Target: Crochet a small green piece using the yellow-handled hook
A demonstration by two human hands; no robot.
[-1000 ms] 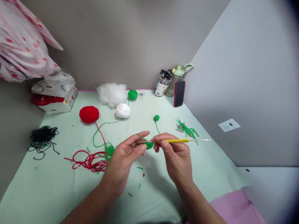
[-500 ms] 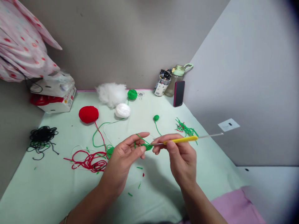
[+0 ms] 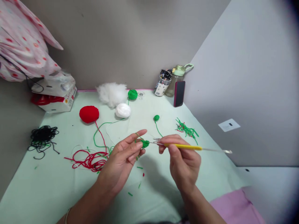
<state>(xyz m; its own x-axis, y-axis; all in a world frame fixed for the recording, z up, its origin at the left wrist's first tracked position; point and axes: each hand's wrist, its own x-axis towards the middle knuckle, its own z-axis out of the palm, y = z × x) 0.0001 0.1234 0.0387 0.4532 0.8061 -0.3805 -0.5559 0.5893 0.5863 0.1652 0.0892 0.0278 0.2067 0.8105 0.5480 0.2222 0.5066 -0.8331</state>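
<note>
Between the thumb and fingers of my left hand is a small green crochet piece, with green yarn running over the raised index finger. My right hand grips a crochet hook by its yellow handle, in a pen-like hold. The hook's thin metal shaft points left and meets the edge of the green piece; whether its tip is inside a stitch I cannot tell. Its other metal end sticks out to the right. Beyond the right fingertips lies a small metal tool, partly hidden.
Behind my hands lie red yarn, white yarn, green yarn and white stuffing. Tangled red yarn is left, black yarn farther left. Green scraps, a phone and a bottle are right.
The crochet hook has tilted, its right end dropping lower and swinging right. My right hand has shifted slightly right and down. My left hand and the green piece have moved slightly left and turned.
</note>
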